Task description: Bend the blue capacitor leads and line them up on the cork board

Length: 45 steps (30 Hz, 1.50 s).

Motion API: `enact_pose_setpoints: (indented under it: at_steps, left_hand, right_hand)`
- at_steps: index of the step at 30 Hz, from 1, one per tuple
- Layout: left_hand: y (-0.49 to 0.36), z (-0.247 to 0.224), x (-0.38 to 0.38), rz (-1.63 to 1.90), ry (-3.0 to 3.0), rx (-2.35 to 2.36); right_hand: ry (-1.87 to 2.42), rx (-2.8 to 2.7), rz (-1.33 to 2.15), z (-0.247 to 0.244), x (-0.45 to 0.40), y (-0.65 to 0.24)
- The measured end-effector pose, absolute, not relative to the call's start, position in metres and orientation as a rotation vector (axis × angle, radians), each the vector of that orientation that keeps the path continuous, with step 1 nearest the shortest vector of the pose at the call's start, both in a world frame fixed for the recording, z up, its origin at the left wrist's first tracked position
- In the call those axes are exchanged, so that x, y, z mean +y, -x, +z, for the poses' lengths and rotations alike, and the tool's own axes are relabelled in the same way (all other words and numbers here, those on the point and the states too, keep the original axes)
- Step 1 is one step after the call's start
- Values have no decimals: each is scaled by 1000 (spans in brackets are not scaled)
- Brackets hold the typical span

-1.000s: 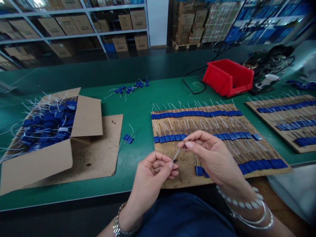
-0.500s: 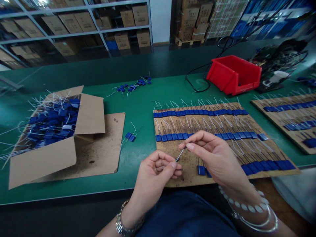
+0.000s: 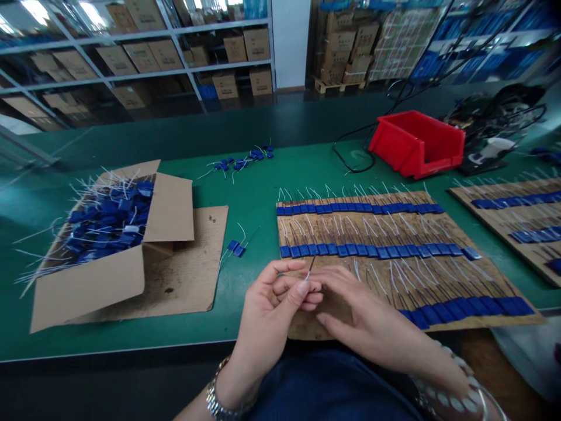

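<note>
My left hand (image 3: 280,298) pinches a thin lead (image 3: 310,268), dark at its upper end and pale near the fingertips; whatever is at its lower end is hidden in the hand. Close beside it on the right, my right hand (image 3: 363,307) has its thumb apart from its fingers, and nothing shows between them. Both are over the near part of a brown board (image 3: 333,275). Rows of blue components (image 3: 471,307) with pale and dark leads lie on that board. Part of the nearest row is covered by my right hand.
A cardboard box (image 3: 90,292) full of blue components stands on a brown sheet (image 3: 201,257) at left. A loose pair (image 3: 236,248) lies beside it, and a small cluster (image 3: 245,161) farther back. A red bin (image 3: 412,146), black cable and second board (image 3: 517,216) are at right.
My right hand has lowered and its thumb and fingers have parted, off the lead. The lead in my left hand now points more upright. The view has tilted up slightly.
</note>
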<state>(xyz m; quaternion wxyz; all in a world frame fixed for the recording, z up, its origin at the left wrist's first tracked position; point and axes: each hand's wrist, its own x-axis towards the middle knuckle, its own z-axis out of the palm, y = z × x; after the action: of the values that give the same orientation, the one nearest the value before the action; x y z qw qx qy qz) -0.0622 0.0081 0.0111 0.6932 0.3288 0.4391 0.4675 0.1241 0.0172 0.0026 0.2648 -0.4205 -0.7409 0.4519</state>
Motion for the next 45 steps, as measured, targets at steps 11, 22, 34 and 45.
enact_pose_setpoints:
  at_steps: [11, 22, 34, 45]
  left_hand:
    - [74, 23, 23, 1120, -831, 1000]
    - [71, 24, 25, 1234, -1057, 1111]
    - [77, 24, 16, 1295, -1128, 1249]
    - [74, 4, 0, 1267, -1041, 1165]
  right_hand:
    - [1061, -1515, 1672, -1, 8, -110]
    - [1065, -1286, 1755, -1, 1, -105]
    - [1011, -1261, 1814, -4, -4, -92]
    - [1087, -1394, 1624, -3, -6, -89]
